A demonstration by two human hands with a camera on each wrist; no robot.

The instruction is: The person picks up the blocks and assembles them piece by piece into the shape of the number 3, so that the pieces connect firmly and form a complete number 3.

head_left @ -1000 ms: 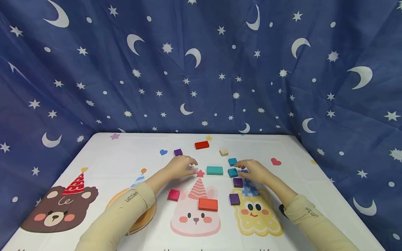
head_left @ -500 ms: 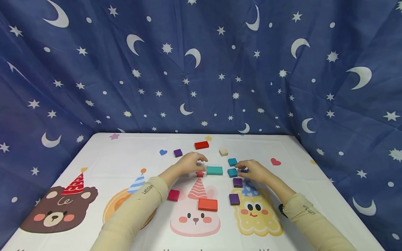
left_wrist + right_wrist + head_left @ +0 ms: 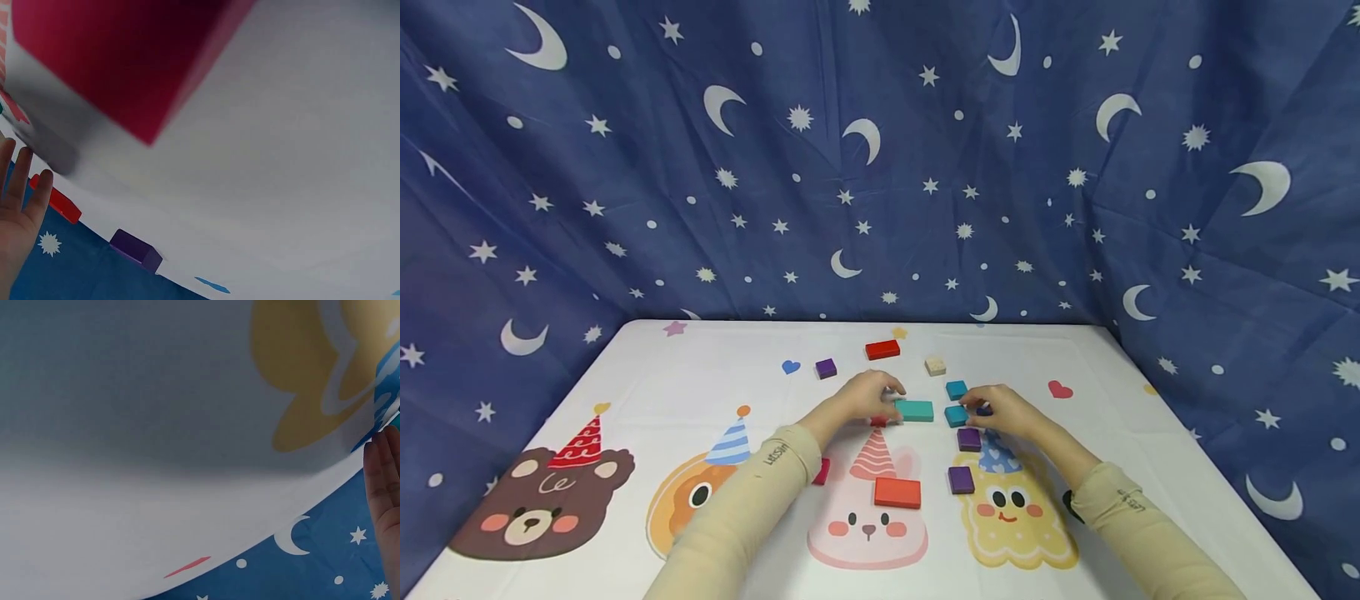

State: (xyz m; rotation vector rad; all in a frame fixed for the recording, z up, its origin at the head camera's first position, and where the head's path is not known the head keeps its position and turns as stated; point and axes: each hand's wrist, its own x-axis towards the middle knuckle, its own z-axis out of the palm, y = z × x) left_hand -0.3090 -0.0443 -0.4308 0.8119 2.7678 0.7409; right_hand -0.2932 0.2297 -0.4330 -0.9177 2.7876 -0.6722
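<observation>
In the head view, my left hand (image 3: 863, 395) is at the left end of a flat teal block (image 3: 916, 411), its thumb over that end and its fingers bent above. Across from it, my right hand (image 3: 1006, 408) has thumb and fingertips at the right edge of a small blue block (image 3: 956, 417); contact is hard to tell. Just behind lies another blue block (image 3: 956, 389). A purple block (image 3: 968, 440) sits in front of the nearer blue one. The left wrist view shows spread fingers (image 3: 39, 199), the right wrist view straight fingers (image 3: 382, 465); neither shows a block held.
Red blocks lie at the back (image 3: 882, 349) and front (image 3: 897, 492). Purple blocks lie at back left (image 3: 826, 368) and front right (image 3: 961, 480). A cream block (image 3: 935, 366) is at the back. My left sleeve partly hides a crimson block (image 3: 822, 472). A starry blue curtain (image 3: 880, 208) hangs behind.
My left hand has moved right, from left of the teal block to its left end. The left sleeve now partly covers the crimson block. The right hand has barely shifted.
</observation>
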